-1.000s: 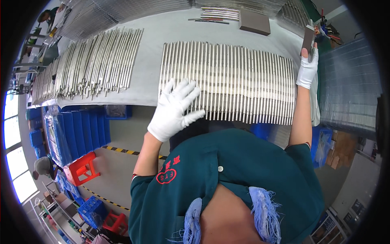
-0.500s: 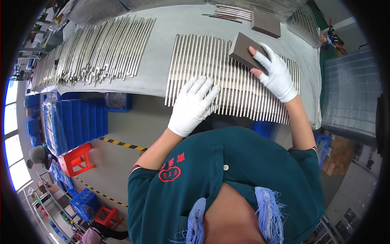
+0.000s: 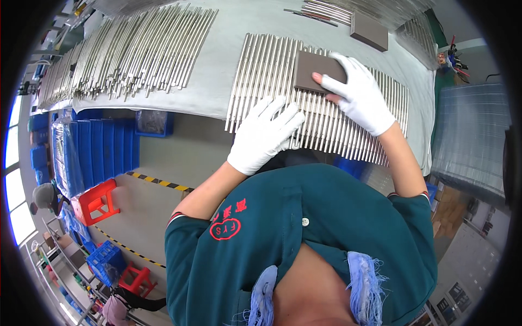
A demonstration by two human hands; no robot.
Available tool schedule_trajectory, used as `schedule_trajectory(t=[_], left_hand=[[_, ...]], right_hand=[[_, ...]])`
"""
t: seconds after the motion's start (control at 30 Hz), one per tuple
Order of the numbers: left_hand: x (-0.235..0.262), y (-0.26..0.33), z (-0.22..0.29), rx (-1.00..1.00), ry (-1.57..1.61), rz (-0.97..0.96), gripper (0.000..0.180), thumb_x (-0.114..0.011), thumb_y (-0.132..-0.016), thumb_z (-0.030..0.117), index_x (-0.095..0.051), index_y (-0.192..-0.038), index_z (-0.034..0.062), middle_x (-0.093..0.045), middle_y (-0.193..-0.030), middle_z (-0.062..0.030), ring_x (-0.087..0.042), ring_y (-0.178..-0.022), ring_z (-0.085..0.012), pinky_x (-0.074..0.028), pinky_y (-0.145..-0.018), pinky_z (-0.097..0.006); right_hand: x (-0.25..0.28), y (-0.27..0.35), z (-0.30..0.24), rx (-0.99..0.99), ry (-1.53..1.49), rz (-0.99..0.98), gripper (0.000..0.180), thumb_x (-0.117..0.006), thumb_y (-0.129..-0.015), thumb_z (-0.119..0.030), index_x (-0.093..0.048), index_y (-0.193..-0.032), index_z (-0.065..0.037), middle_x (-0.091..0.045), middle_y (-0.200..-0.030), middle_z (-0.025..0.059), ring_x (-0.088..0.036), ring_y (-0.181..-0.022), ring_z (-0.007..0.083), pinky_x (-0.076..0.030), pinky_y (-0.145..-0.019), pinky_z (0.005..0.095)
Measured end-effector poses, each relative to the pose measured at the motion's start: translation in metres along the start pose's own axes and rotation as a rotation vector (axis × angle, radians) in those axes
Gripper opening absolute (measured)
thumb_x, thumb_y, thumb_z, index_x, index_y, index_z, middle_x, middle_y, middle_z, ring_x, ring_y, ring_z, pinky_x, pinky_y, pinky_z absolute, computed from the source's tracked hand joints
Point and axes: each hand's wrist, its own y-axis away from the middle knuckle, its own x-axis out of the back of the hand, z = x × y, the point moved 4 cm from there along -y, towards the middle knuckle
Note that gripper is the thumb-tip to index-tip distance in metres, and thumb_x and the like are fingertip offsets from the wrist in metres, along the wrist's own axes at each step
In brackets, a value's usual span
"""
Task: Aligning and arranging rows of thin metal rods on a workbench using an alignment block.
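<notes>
A row of slim shiny metal rods (image 3: 254,70) lies side by side on the cloth-covered table in front of me. My left hand (image 3: 263,133), in a white glove, rests on the near ends of the rods, its fingers stretched out. In my right hand (image 3: 360,96), gloved with bare thumb and fingertip showing, is a flat brown rectangular block (image 3: 311,66). The block lies flat across the upper middle of the row, gripped at its right side. What its underside looks like is hidden.
Many more metal rods (image 3: 136,51) lie at the table's left. A second brown block (image 3: 370,31) sits at the back right beside a few rods (image 3: 326,12). Blue bins (image 3: 103,146) and a red stool (image 3: 97,202) stand on the floor to the left.
My right hand has brought the block left and down, from tilted over the rods to flat on them. My left hand stays on the rods. The whole view has shifted slightly.
</notes>
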Motion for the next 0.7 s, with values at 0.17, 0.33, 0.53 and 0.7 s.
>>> schedule_trajectory(t=[0.17, 0.33, 0.53, 0.7], left_hand=[[0.000, -0.001, 0.001, -0.043, -0.014, 0.033, 0.058, -0.075, -0.064, 0.020, -0.060, -0.119, 0.0094, -0.059, -0.120, -0.0064, -0.052, -0.119, -0.0272, -0.040, -0.105, -0.042], [0.000, -0.001, -0.001, -0.038, 0.037, 0.015, 0.061, -0.077, -0.062, 0.019, -0.060, -0.120, 0.0090, -0.059, -0.120, -0.0066, -0.052, -0.119, -0.0275, -0.041, -0.105, -0.042], [0.002, 0.000, 0.001, -0.035, 0.025, -0.040, 0.064, -0.079, -0.062, 0.019, -0.059, -0.122, 0.0087, -0.057, -0.125, -0.0074, -0.050, -0.122, -0.0291, -0.039, -0.107, -0.043], [0.001, 0.001, 0.001, -0.004, 0.076, -0.084, 0.080, -0.078, -0.062, 0.045, -0.057, -0.130, 0.0080, -0.059, -0.132, -0.0097, -0.049, -0.127, -0.0347, -0.037, -0.110, -0.048]], right_hand=[[-0.003, -0.005, -0.009, -0.027, 0.045, 0.045, 0.050, -0.073, -0.079, -0.022, -0.064, -0.128, -0.033, -0.053, -0.131, 0.0200, -0.055, -0.115, 0.0361, -0.046, -0.097, 0.0441], [0.003, 0.011, 0.001, -0.043, 0.114, 0.025, 0.054, -0.074, -0.079, -0.022, -0.062, -0.131, -0.035, -0.053, -0.130, 0.0196, -0.056, -0.112, 0.0360, -0.046, -0.098, 0.0433], [0.025, 0.058, 0.032, -0.357, -0.133, 0.210, 0.059, -0.074, -0.083, -0.026, -0.056, -0.139, -0.028, -0.051, -0.136, 0.0194, -0.057, -0.116, 0.0392, -0.047, -0.099, 0.0436], [0.037, 0.091, 0.091, -0.435, -0.128, 0.577, 0.065, -0.072, -0.090, -0.026, -0.045, -0.148, -0.020, -0.053, -0.138, 0.0173, -0.055, -0.124, 0.0333, -0.043, -0.103, 0.0378]])
